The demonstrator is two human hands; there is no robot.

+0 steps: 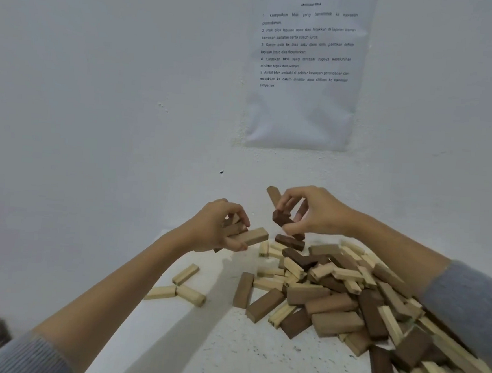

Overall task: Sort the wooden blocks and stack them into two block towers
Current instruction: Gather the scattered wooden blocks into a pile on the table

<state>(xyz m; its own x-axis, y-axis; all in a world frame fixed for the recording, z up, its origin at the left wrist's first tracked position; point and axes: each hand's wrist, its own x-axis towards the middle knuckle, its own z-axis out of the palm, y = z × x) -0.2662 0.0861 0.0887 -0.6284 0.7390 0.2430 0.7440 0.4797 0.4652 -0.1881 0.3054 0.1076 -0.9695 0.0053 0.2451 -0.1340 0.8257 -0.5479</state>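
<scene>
left hand (216,228) grips tan blocks (249,236), axis pointing right | right hand (307,211) pinches dark blocks (282,217) | pile (333,296) lies below-right, nearer right hand

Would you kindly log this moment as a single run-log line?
left hand: holds light brown wooden blocks | right hand: holds darker brown wooden blocks | mixed block pile: unsorted | towers: none in view

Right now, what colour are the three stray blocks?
The three stray blocks are pale, light wood; head view.
</scene>
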